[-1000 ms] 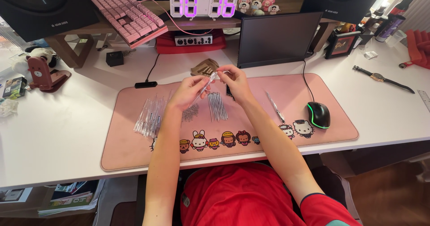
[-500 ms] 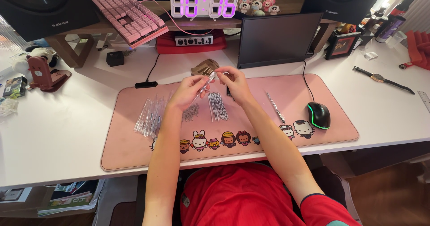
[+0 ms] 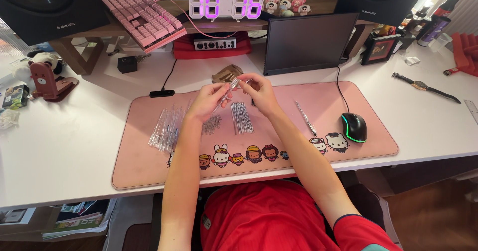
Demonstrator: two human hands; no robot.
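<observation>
Your left hand [image 3: 206, 100] and right hand [image 3: 260, 93] remain raised over pink cartoon-printed desk mat [image 3: 149, 166], both pinched shut on thin clear plastic tube [image 3: 231, 86] held between them. Almost nothing moved in last second: only slight fingertip adjustment, so assembly looks mid-step. Bundle of metal refills [image 3: 241, 117] lies below, clear tube pile [image 3: 167, 129] to left.

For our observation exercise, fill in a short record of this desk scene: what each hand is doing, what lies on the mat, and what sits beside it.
Left hand: pinches a thin clear plastic tube at its lower end.
Right hand: fingers at the tube's upper end.
Surface: pink rectangular desk mat.
On mat: row of thin metal rods, pile of clear tubes.
Beside: black computer mouse with green glow.
</observation>
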